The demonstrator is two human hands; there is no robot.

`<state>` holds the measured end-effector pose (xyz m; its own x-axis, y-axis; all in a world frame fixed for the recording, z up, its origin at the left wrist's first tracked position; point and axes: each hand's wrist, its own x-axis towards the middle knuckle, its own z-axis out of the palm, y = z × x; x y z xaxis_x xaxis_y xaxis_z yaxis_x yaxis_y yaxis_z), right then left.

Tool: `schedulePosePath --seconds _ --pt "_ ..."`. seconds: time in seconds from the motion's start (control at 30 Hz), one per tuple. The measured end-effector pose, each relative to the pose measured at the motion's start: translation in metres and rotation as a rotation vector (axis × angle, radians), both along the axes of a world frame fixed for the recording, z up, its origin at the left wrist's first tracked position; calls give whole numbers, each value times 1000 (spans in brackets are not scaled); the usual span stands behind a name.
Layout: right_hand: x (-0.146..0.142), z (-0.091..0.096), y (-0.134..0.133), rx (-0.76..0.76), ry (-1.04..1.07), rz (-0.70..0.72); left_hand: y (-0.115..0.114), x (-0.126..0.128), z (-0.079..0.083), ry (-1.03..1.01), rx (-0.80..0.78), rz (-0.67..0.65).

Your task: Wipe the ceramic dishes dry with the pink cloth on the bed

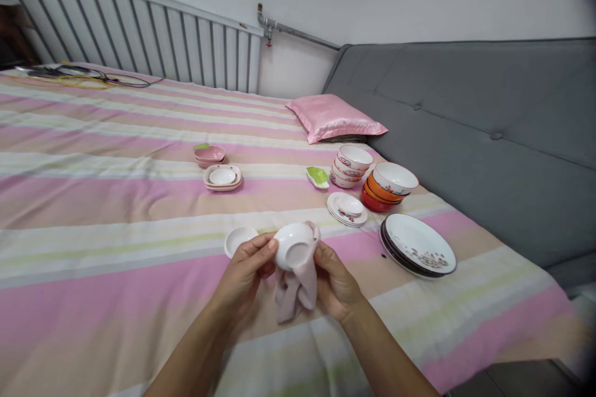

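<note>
Between my hands is a small white dish (292, 242), tilted so that its underside with the foot ring faces me. My left hand (249, 273) is closed on the dish's left edge, thumb on the outside. A pale pink cloth (298, 294) wraps over the dish's right edge and hangs below it. My right hand (336, 279) is closed on the cloth at that edge, pressing it against the dish; some of its fingers are hidden. Just behind my left hand, another small white dish (238, 239) lies on the striped bedspread (139, 304).
To the right are stacked plates (414, 242), small plates (336, 206), orange and white bowls (395, 178), patterned bowls (354, 157) and a leaf-shaped dish (318, 175). Farther left sit pink bowls (209, 154) and square dishes (223, 186). A pink pillow (333, 116) lies by the grey headboard (447, 93).
</note>
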<state>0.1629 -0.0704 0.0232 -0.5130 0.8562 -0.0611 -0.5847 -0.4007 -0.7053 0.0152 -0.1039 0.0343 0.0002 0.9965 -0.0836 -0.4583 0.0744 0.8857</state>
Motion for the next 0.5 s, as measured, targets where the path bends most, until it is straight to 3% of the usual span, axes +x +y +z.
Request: schedulePosePath --seconds 0.17,0.33,0.5 --pt "-7 5 -1 108 -139 -146 -3 5 2 279 140 -42" --pt "-3 2 -2 507 -602 -404 -5 15 3 398 209 -113" --pt "0 3 -6 849 -924 -453 -5 22 -2 412 203 -107"
